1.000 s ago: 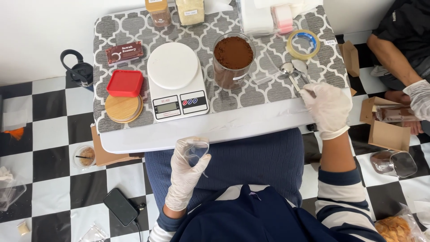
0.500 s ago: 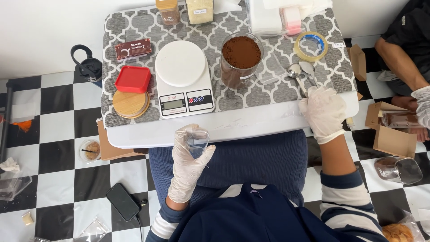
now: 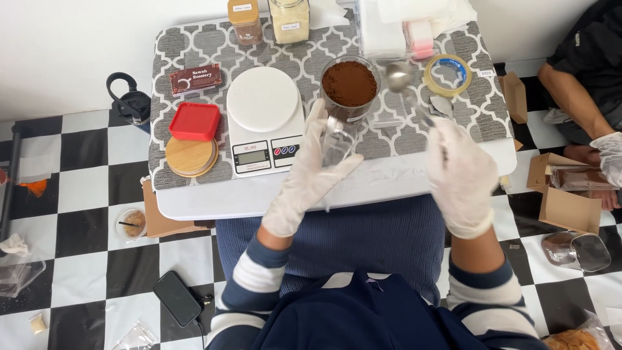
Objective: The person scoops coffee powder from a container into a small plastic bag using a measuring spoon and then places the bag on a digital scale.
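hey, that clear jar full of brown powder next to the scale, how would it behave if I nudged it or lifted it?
The clear jar of brown powder looks filled nearly to its rim, so probably heavy for its size and steady against a light nudge. It stands open, so tipping or a hard push would likely spill powder. Its smooth clear wall may be slippery in the gloved left hand, and fragile if glass.

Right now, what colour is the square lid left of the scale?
Red. The square lid sits beside the white scale, clearest in the head view.
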